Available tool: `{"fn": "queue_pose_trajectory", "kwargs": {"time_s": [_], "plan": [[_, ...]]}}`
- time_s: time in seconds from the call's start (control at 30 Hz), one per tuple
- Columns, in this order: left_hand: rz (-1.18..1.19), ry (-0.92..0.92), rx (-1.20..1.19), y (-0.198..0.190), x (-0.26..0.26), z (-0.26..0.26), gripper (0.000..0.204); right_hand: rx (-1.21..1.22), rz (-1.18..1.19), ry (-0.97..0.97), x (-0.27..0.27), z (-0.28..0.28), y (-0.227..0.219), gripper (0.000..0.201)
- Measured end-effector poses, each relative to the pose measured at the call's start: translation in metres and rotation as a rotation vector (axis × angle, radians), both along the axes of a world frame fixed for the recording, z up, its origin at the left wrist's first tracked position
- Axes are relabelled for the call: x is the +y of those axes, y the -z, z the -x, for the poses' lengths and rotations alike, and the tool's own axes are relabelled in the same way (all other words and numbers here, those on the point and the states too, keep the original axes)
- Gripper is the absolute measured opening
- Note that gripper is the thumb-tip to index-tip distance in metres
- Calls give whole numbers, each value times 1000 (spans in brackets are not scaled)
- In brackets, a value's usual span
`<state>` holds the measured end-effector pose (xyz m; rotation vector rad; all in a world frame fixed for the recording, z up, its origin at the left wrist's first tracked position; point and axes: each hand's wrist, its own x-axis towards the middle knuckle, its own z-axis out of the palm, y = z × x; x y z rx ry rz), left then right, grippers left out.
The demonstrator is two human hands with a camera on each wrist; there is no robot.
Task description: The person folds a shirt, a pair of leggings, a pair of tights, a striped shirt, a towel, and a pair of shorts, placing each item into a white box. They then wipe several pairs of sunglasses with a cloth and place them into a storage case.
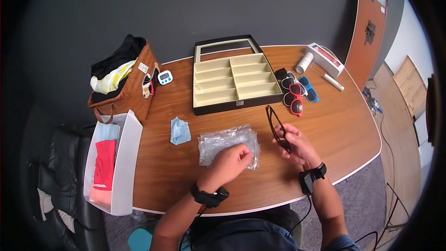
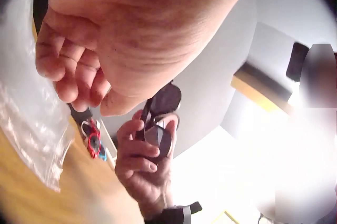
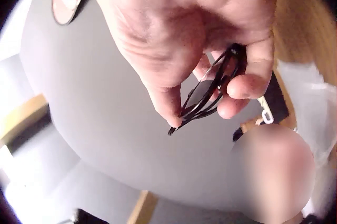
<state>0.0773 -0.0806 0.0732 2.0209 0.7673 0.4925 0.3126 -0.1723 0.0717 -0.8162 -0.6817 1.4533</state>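
My right hand holds a pair of black sunglasses upright over the right half of the table. In the right wrist view, thumb and fingers pinch the thin black frame. The dark lenses face the left wrist camera. My left hand is over a flat stack of clear plastic bags, its fingers loosely curled with nothing between them. Beyond the hands lies an open black display case, its cream compartments bare and its windowed lid raised.
Several sunglasses, including a red pair and a blue pair, lie right of the case. A blue cloth, white timer, wicker basket and white box of cloths are leftward. A white carton stands back right.
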Motion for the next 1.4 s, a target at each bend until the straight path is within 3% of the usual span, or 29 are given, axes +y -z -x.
{"fn": "queue_pose_trajectory", "kwargs": {"time_s": [0.07, 0.13, 0.2, 0.37, 0.43, 0.6, 0.97, 1.17, 1.23, 1.4], "plan": [[-193, 9, 145, 3, -15, -11, 33, -100, 50, 67, -13, -7, 7, 37], [-303, 8, 236, 9, -22, -21, 35, -427, 113, 124, -25, -12, 15, 38], [-428, -15, 331, 18, -24, -29, 39, -567, 202, 150, -36, -11, 17, 39], [-400, -42, 414, 29, -21, -35, 39, -594, 180, 182, -46, -11, 27, 40], [-387, -43, 410, 28, -19, -35, 38, -729, 143, 178, -44, -11, 33, 41], [-353, -29, 459, 18, -21, -34, 31, -709, 141, 178, -44, -11, 34, 42], [-366, 25, 407, 38, -13, -26, 23, -704, 114, 156, -46, -12, 36, 47], [-172, 76, 229, 23, -4, -6, 20, -926, 26, 183, -47, -3, 28, 41], [-116, 95, 177, 20, -2, 0, 20, -972, 34, 76, -48, 7, 9, 40], [-34, 135, 143, 20, -3, 7, 17, -1239, -112, 36, -45, 12, 2, 40]]}}
